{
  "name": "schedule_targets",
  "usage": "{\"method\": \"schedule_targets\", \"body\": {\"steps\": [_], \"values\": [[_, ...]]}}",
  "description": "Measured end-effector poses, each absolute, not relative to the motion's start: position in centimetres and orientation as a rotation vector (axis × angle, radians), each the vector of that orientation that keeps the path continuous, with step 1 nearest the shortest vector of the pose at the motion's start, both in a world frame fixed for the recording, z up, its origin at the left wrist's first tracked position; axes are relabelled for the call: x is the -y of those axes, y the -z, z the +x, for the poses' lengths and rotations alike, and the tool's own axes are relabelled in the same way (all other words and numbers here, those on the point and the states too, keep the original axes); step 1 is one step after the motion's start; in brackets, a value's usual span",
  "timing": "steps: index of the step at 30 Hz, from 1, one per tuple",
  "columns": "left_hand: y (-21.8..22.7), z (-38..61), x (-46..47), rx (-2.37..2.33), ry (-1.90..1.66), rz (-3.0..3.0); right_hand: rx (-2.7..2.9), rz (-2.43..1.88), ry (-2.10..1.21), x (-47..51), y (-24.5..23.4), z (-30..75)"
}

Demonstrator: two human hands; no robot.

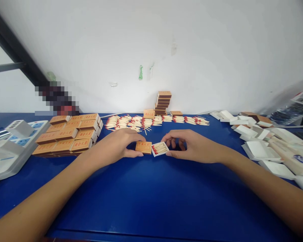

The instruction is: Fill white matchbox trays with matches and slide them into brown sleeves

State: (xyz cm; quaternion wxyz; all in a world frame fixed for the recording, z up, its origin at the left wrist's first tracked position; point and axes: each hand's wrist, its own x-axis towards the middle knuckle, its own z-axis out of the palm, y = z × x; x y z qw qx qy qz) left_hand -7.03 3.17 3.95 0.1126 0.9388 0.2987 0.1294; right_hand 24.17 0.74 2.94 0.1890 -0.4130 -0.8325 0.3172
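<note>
My left hand (120, 144) pinches an orange matchbox sleeve (143, 147) low over the blue table (151, 198). My right hand (189, 145) grips a white inner tray (160, 148) filled with red-tipped matches, its end meeting the sleeve's open side. Both hands are closed on their parts, close together at the table's middle.
A block of stacked orange matchboxes (68, 134) stands at the left, beside a grey power strip (10, 148). Loose matches (154, 121) lie in a row at the back, with a small matchbox pile (163, 102) against the wall. Empty white trays (257, 141) are scattered on the right.
</note>
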Motion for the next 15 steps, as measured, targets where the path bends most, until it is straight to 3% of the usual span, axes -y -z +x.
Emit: {"method": "schedule_targets", "body": {"steps": [15], "values": [[-4.37,-6.79,-3.09,-0.872,-0.401,2.67,2.194,-1.21,-0.761,-0.52,-3.13,23.77]]}}
